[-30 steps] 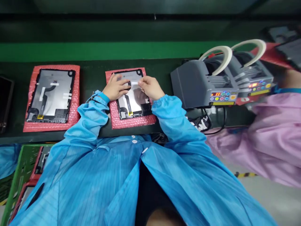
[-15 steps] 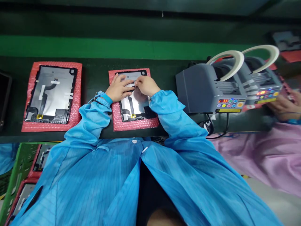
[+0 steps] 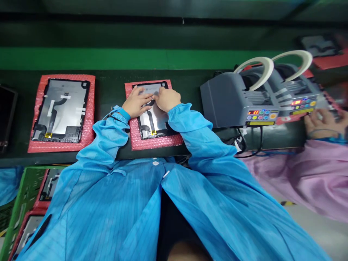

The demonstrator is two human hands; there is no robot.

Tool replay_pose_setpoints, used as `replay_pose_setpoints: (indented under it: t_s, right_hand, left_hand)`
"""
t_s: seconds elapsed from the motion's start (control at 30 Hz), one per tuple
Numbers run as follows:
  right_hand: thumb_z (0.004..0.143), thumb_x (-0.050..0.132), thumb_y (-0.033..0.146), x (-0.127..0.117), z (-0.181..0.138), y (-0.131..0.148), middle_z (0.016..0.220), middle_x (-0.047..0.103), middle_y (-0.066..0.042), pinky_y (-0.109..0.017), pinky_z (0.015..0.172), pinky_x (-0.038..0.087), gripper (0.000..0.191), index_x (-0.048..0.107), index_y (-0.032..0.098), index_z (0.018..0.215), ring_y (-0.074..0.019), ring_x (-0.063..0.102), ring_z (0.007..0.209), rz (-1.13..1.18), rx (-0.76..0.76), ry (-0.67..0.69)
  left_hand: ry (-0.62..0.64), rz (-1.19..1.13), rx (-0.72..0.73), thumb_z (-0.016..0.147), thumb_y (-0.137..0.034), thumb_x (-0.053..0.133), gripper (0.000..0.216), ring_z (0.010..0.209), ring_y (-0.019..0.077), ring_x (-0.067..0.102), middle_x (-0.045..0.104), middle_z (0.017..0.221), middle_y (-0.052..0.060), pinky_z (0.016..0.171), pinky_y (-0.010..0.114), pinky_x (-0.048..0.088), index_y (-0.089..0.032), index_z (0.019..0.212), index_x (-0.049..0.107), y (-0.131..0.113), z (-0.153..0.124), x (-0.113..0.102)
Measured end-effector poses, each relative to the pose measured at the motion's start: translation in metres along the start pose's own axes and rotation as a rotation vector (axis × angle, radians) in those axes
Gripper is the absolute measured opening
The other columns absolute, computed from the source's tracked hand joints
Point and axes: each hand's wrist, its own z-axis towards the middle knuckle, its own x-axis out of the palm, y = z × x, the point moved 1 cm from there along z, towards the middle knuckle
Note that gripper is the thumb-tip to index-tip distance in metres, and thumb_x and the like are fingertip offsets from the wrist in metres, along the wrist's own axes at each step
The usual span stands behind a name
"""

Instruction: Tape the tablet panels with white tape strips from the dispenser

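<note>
A tablet screen panel [image 3: 161, 122], silver-backed with a black frame, lies on a pink bubble-wrap sheet [image 3: 136, 144] in front of me. My left hand [image 3: 136, 103] rests on its upper left part, palm down, fingers spread. Curled in from the right, my right hand [image 3: 168, 99] has thumb and forefinger together against the panel, touching near the left fingertips. Anything between those fingers is hidden. Under the fingers runs a dark flex cable [image 3: 151, 119] that ends in a yellow patch at the panel's lower edge.
On the left, another screen panel [image 3: 61, 112] lies on pink bubble wrap. Two grey tape dispensers [image 3: 225, 101] stand on the right, cables [image 3: 246, 148] below them. A co-worker's hand [image 3: 323, 125] is beyond. A green crate [image 3: 23, 197] with wrapped panels sits at lower left.
My right hand has shifted slightly left and turned lower, its fingers now pressed closer to the panel. My left hand stays in place. The view has moved a little.
</note>
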Motion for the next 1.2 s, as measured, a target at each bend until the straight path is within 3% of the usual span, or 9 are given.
replay_pose_setpoints:
  t_s: [0.13,0.3,0.37,0.43,0.53,0.63,0.8,1.03,1.2]
  right_hand:
    - [0.090,0.056,0.039,0.002,-0.029,-0.032,0.085,0.068,-0.011,-0.039,0.084,0.048,0.025,0.063,0.015,0.094,-0.0256,0.064,0.091,0.201,0.049,-0.231]
    - [0.086,0.050,0.066,0.020,-0.111,-0.118,0.053,0.046,0.003,-0.025,0.054,0.041,0.050,0.051,0.020,0.067,-0.0108,0.047,0.051,0.773,0.198,-0.660]
    - [0.083,0.048,0.073,0.028,-0.140,-0.150,0.047,0.039,0.007,-0.021,0.042,0.032,0.055,0.048,0.021,0.064,-0.0072,0.037,0.041,1.017,0.353,-0.808]
    - [0.082,0.049,0.073,0.030,-0.156,-0.174,0.047,0.042,0.007,-0.018,0.037,0.028,0.056,0.047,0.020,0.065,-0.0055,0.037,0.038,1.213,0.496,-0.906]
    - [0.082,0.057,0.065,0.023,-0.154,-0.194,0.051,0.051,0.006,-0.015,0.036,0.033,0.048,0.050,0.019,0.068,-0.0050,0.046,0.040,1.376,0.593,-0.951]
    - [0.081,0.066,0.051,0.015,-0.144,-0.199,0.053,0.050,0.008,-0.014,0.037,0.034,0.039,0.047,0.019,0.067,-0.0038,0.046,0.041,1.383,0.568,-1.011]
    - [0.086,0.061,0.046,0.018,-0.150,-0.202,0.062,0.052,0.007,-0.014,0.041,0.038,0.030,0.048,0.021,0.075,-0.0036,0.049,0.047,1.264,0.463,-1.197]
    - [0.091,0.053,0.047,0.020,-0.154,-0.210,0.072,0.059,0.007,-0.011,0.039,0.036,0.026,0.044,0.023,0.091,-0.0034,0.056,0.052,1.393,0.536,-1.143]
    - [0.091,0.053,0.048,0.017,-0.144,-0.210,0.075,0.059,0.007,-0.012,0.039,0.037,0.027,0.041,0.025,0.097,-0.0036,0.057,0.052,1.416,0.562,-1.108]
  left_hand:
    - [0.017,0.012,-0.024,0.093,-0.059,0.040,0.054,0.140,0.0364,0.034,0.059,0.141,0.009,0.116,0.063,0.021,-0.021,0.122,0.066,0.003,0.001,-0.001]
    - [0.023,0.024,-0.049,0.088,-0.077,0.027,0.068,0.142,0.0327,0.025,0.045,0.153,-0.009,0.121,0.061,0.010,-0.032,0.124,0.060,-0.009,0.003,-0.013]
    - [0.018,0.041,-0.040,0.090,-0.073,0.030,0.065,0.142,0.0328,0.026,0.044,0.154,-0.006,0.121,0.061,0.011,-0.030,0.132,0.055,-0.027,0.008,-0.018]
    - [0.062,0.077,0.016,0.094,-0.061,0.037,0.059,0.140,0.0342,0.031,0.045,0.153,0.003,0.119,0.062,0.015,-0.024,0.137,0.052,-0.053,0.016,-0.017]
    - [0.166,0.114,0.171,0.093,-0.044,0.050,0.049,0.137,0.0360,0.038,0.049,0.149,0.011,0.116,0.065,0.021,-0.020,0.136,0.054,-0.093,0.029,-0.003]
    - [0.213,0.108,0.287,0.089,-0.035,0.058,0.045,0.134,0.0354,0.043,0.054,0.143,0.014,0.115,0.063,0.027,-0.018,0.131,0.059,-0.115,0.040,0.019]
    - [0.248,0.119,0.351,0.091,-0.038,0.055,0.031,0.118,0.0291,0.056,0.066,0.117,0.013,0.116,0.058,0.031,-0.017,0.108,0.070,-0.107,0.044,0.039]
    - [0.316,0.130,0.381,0.092,-0.042,0.049,0.036,0.109,0.0279,0.060,0.066,0.111,0.013,0.115,0.060,0.030,-0.016,0.101,0.072,-0.101,0.043,0.034]
    - [0.293,0.066,0.391,0.092,-0.047,0.050,0.039,0.111,0.0278,0.059,0.065,0.113,0.013,0.116,0.061,0.028,-0.017,0.105,0.070,-0.099,0.042,0.035]
